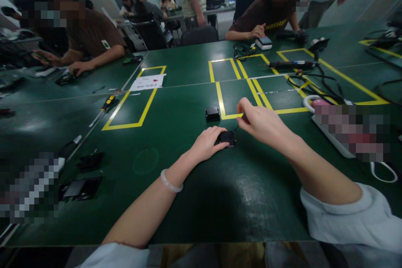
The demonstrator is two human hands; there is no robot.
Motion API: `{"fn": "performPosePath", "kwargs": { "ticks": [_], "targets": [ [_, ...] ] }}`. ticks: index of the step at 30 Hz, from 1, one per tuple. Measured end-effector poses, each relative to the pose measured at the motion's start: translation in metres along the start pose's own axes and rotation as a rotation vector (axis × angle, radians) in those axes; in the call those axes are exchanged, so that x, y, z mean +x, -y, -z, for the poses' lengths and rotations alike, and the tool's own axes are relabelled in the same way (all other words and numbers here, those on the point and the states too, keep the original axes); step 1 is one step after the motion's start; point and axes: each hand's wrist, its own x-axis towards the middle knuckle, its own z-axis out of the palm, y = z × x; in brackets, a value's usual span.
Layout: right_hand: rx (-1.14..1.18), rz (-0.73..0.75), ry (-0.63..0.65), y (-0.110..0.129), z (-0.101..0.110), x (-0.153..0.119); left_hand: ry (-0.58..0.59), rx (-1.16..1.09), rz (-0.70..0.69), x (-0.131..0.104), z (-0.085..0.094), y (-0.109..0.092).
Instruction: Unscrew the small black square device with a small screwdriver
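Observation:
A small black box-shaped part [228, 139] lies on the green table in front of me. My left hand [210, 142] grips it from the left, the thumb along its near side and the fingers over its far edge. From the right, my right hand [259, 120] pinches a thin dark rod-like tool [236, 129]. The lower end of this tool slants down to the part's right edge; its upper end is mostly hidden by my fingers. A second black box-shaped part [212, 114] sits just beyond my left hand, touched by neither hand.
Yellow tape rectangles [141, 124] mark the green table [176, 104]. A yellow-and-black screwdriver [108, 103] and a paper sheet [147, 82] lie to the left, dark flat parts [81, 188] nearer. Cables [326, 83] and a white tape roll [309, 102] are right. People sit opposite.

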Motion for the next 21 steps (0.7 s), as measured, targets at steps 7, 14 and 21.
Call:
{"fn": "performPosePath", "kwargs": {
  "ticks": [7,14,21],
  "targets": [
    [-0.046,0.02,-0.01,0.0032,0.0025,-0.0003,-0.004,0.006,-0.003,-0.0002,0.0,0.0],
    [-0.089,-0.003,0.033,0.0059,0.0047,-0.0011,0.0,0.001,0.009,0.0002,0.0008,-0.0013],
    [-0.056,0.028,0.013,0.0042,0.0041,-0.0017,-0.008,0.005,0.002,-0.0004,-0.0005,-0.0003]
  ]
}}
